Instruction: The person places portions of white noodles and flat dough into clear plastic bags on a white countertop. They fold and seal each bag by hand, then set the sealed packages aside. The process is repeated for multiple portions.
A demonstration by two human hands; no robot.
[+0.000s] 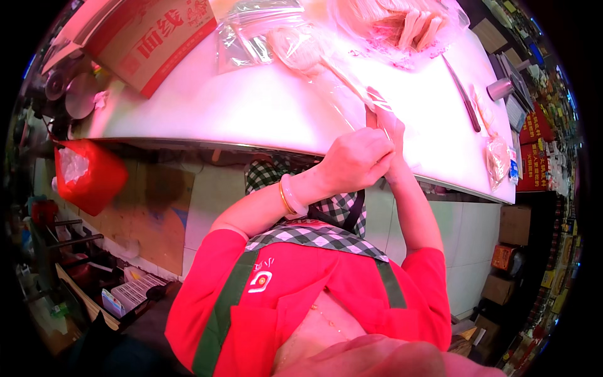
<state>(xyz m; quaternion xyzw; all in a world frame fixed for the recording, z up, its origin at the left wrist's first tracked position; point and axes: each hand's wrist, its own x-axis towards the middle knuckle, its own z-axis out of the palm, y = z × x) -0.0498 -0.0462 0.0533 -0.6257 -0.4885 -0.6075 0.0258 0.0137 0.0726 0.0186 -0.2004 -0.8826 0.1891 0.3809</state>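
A clear plastic bag (332,101) stretches across the white table, with a bundle of thin pale noodles (301,49) in its far end. Its gathered near end is in my two hands, which meet above the table's front edge. My left hand (358,160), with bangles on its wrist, is closed in front of the right one, and its fingertips are partly hidden. Around the bag's neck, my right hand (391,125) is bent, and thin white bands (379,101) cross its fingers; glare hides what exactly they are.
Flat clear bags (247,45) lie beside the noodles. Beyond is a large open bag of noodle bundles (414,26). A printed carton (155,45) stands at left, and a long knife (464,94) lies at right near a small plastic packet (498,160). A red bag (89,174) hangs off the left end.
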